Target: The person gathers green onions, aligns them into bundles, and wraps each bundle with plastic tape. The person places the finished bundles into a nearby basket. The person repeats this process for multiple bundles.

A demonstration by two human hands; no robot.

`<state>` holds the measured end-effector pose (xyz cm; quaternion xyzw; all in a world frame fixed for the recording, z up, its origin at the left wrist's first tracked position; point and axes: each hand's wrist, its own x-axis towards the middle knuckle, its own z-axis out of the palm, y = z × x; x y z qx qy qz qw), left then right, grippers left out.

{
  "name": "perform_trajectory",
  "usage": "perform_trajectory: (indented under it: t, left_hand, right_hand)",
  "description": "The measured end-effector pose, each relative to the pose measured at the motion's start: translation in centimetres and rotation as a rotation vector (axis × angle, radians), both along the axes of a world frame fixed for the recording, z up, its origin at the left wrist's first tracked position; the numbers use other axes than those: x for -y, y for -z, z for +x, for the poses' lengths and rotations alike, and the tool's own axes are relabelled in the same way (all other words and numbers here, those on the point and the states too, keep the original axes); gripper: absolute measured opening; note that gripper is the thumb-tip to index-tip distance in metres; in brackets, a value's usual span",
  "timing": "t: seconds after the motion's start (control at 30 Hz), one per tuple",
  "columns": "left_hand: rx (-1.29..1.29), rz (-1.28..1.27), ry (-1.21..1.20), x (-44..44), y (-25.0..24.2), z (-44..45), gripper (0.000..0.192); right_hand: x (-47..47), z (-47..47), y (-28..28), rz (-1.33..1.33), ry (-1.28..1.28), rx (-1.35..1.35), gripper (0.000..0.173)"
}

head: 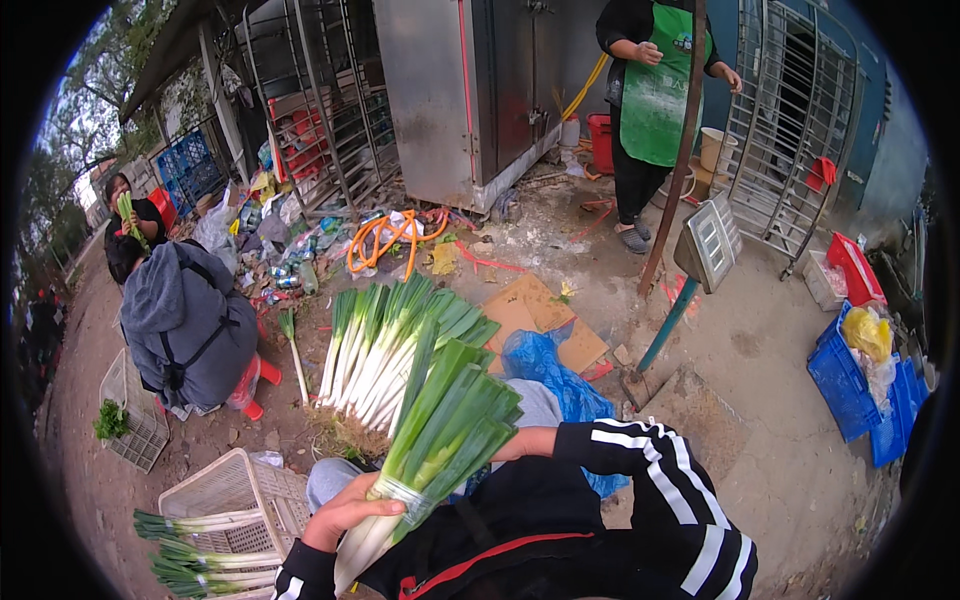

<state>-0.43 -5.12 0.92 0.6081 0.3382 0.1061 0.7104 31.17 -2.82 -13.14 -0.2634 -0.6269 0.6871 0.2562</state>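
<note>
My left hand [352, 510] grips a bundle of green onions [442, 435] by its white stalks, beside a clear band wound around them. My right hand [517, 444] is mostly hidden behind the green leaves, with only its wrist side showing below the black sleeve; its fingers cannot be seen. Just beyond the bundle, a large pile of loose green onions [382, 345] lies on the ground, roots towards me. One single green onion [297, 360] lies apart to its left. At the lower left, banded bunches of green onions [225, 559] rest in a plastic crate [225, 480].
A blue plastic bag [562, 382] and flattened cardboard [551, 319] lie right of the pile. A platform scale [709, 244] stands farther right, near blue crates [844, 379]. A person in grey [180, 322] sits at left; another wears a green apron [656, 90]. An orange hose [386, 240] lies among litter.
</note>
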Motion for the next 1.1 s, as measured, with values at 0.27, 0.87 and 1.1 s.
perform_trajectory:
  t: [0.27,0.87,1.1]
  left_hand:
    - [-0.074,-0.060,0.201,1.1,-1.0,-0.5,0.058]
    - [-0.465,0.229,0.357,0.6,3.2,1.3,0.071]
    - [-0.206,-0.068,-0.118,-0.1,2.0,-6.1,0.072]
  right_hand:
    - [-2.4,-3.7,-5.8,-0.472,-0.206,-0.459,0.060]
    - [-1.6,-8.1,-15.6,-0.188,-0.223,0.050,0.037]
    - [4.9,-5.8,-13.0,0.011,-0.134,0.046,0.038]
